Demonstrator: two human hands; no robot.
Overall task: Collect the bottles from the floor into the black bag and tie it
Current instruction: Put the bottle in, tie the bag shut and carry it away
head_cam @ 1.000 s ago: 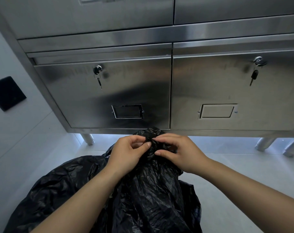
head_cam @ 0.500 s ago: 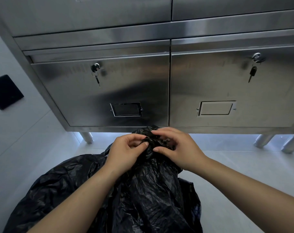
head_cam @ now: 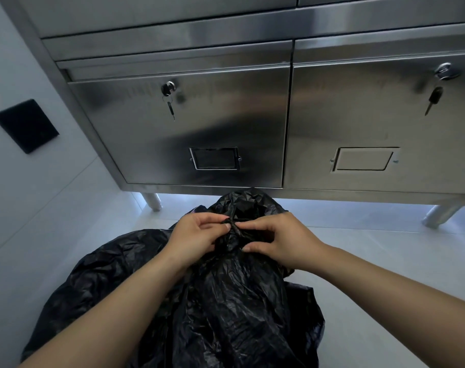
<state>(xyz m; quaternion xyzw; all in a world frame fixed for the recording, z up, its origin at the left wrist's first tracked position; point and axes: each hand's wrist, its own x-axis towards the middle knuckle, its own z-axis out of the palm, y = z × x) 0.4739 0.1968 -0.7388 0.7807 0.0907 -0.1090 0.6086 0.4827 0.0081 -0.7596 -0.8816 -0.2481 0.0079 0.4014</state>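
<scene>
Pinching the twisted neck of the black bag (head_cam: 226, 301), the left hand (head_cam: 197, 237) and right hand (head_cam: 282, 241) meet at centre frame, each grip closed on the gathered plastic. Bag body rests on the floor (head_cam: 385, 274), spreading toward 7 o'clock. At 12 o'clock stands a steel cabinet (head_cam: 226, 115), keys (head_cam: 170, 102) in both locks. Bottles not visible.

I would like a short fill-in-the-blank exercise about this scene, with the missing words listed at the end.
1. Both hands, the left hand and the right hand, pinch the gathered neck of the ____ bag.
2. A key hangs from the lock of each steel ____.
3. The bag rests on the ____.

Missing words: black; drawer; floor
</scene>
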